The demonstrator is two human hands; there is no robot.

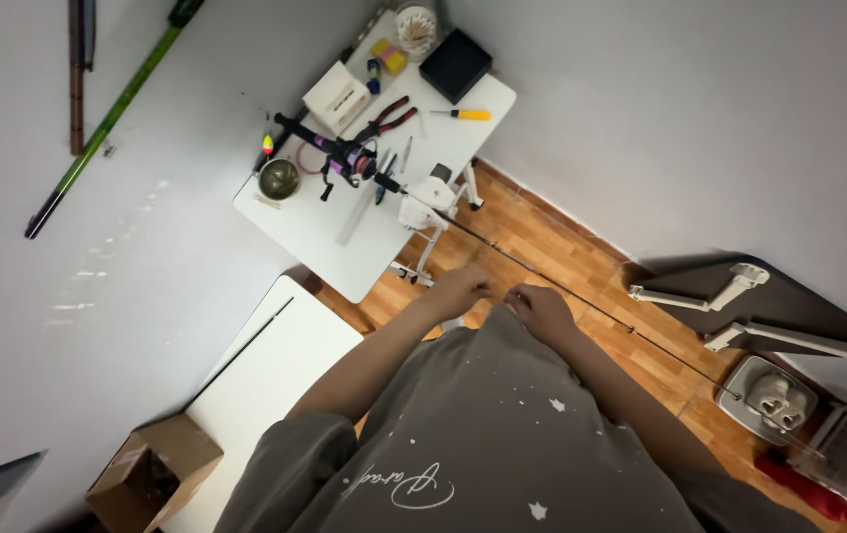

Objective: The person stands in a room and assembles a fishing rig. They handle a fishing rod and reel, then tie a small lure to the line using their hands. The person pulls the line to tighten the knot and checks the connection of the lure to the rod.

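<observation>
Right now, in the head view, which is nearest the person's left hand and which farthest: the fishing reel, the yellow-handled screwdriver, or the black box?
From the left hand:
1. Fishing reel, mid-table, nearest.
2. Yellow-handled screwdriver, by the table's right edge.
3. Black box, at the table's far corner, farthest.

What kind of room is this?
Probably a home hobby corner for fixing fishing gear: a fishing rod with a reel lies across a small white table, beside pliers.
</observation>
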